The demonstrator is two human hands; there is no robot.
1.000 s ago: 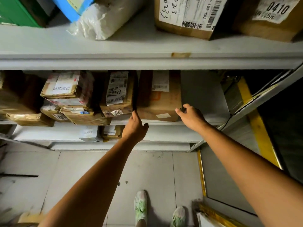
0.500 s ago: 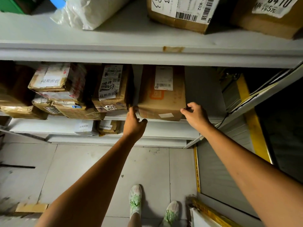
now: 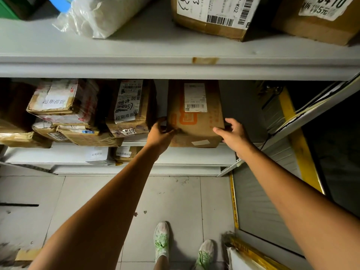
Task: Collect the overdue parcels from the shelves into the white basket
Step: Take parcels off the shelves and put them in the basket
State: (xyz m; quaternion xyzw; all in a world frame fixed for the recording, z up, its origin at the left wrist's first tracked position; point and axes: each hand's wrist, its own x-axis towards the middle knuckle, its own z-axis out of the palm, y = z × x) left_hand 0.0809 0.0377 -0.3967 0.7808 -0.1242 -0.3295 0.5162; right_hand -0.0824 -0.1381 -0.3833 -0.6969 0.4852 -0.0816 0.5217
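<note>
Left hand (image 3: pixel 159 133): fingers curled round the front left corner of the brown parcel (image 3: pixel 194 125), so it's gripping.
Right hand (image 3: pixel 233 133): wrapped on the right front corner, thumb across the face, also gripping.
Parcel spot: on the middle shelf (image 3: pixel 194 154), right at the front edge, just beside the neighbour box (image 3: pixel 130 110).
White basket: can't pick it out for sure from here.
What could go wrong: I reckon both grips are on the front corners only, so the back end could dip once it clears the shelf. It could also scrape the top shelf (image 3: pixel 136 71), or nudge that neighbour box.
Readable stuff: parcel has an orange logo and a barcode sticker, text too small. Neighbour box has "520" scribbled. Up top, a label ending "K02" (image 3: pixel 216 10) and a box marked "0410" (image 3: pixel 321 8).
</note>
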